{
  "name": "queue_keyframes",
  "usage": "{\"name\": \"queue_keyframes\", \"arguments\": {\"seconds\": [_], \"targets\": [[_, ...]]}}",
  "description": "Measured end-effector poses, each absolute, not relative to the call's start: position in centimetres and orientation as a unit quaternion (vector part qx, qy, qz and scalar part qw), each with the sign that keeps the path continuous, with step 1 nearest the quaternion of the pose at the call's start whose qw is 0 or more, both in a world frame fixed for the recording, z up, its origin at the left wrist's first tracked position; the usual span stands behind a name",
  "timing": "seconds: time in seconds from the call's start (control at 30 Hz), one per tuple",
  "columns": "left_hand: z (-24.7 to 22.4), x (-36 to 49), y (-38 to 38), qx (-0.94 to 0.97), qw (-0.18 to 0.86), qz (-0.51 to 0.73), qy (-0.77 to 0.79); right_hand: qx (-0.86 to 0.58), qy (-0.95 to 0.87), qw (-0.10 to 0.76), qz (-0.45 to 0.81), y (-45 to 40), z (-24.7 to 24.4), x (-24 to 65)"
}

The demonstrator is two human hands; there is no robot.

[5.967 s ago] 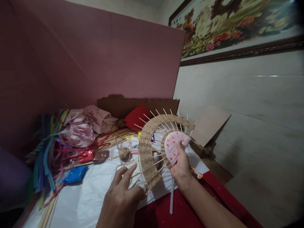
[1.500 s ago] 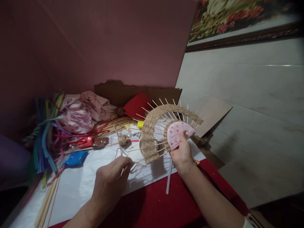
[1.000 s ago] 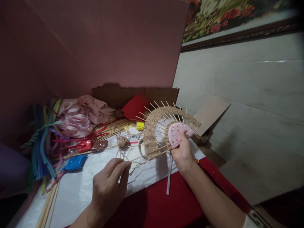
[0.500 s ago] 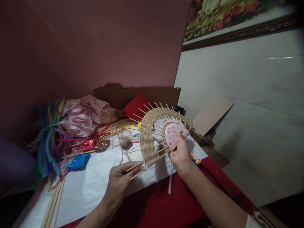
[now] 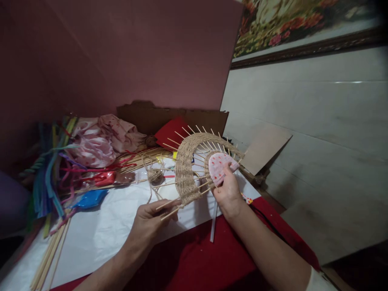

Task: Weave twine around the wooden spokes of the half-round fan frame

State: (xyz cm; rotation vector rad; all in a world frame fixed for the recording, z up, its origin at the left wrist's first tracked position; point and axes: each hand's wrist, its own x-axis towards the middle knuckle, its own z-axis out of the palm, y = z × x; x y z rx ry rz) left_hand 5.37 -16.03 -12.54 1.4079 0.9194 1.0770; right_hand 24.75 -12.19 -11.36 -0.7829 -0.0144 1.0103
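The left hand (image 5: 148, 220) curled closed round stick ends (image 5: 169, 214) at the near corner of the woven twine fan (image 5: 184, 169), tilted above the desk (image 5: 209, 258); the right hand (image 5: 228, 196) gripped its spotted pink half-disc (image 5: 217, 165).

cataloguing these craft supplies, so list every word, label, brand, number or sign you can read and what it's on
No text is readable.
Blue patch behind the woven piece: too small and covered to tell if it is lettering.
Blue packet, red packet: no lettering discernible.
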Motion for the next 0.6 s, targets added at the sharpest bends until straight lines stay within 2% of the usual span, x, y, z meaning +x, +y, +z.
{"name": "queue_keyframes", "arguments": {"seconds": [0.2,0.5,0.6], "targets": [[-12.57,5.51,-16.56,0.622,0.516,0.450,0.379,-0.349,-0.009,0.803,0.483,-12.52,-11.11,24.74],[-12.44,6.00,-16.95,0.590,0.591,0.412,0.365,-0.375,-0.020,0.786,0.491,-12.25,-11.92,24.68],[-12.90,5.82,-16.88,0.609,0.576,0.411,0.358,-0.365,-0.020,0.788,0.496,-12.45,-11.68,24.47]]}}
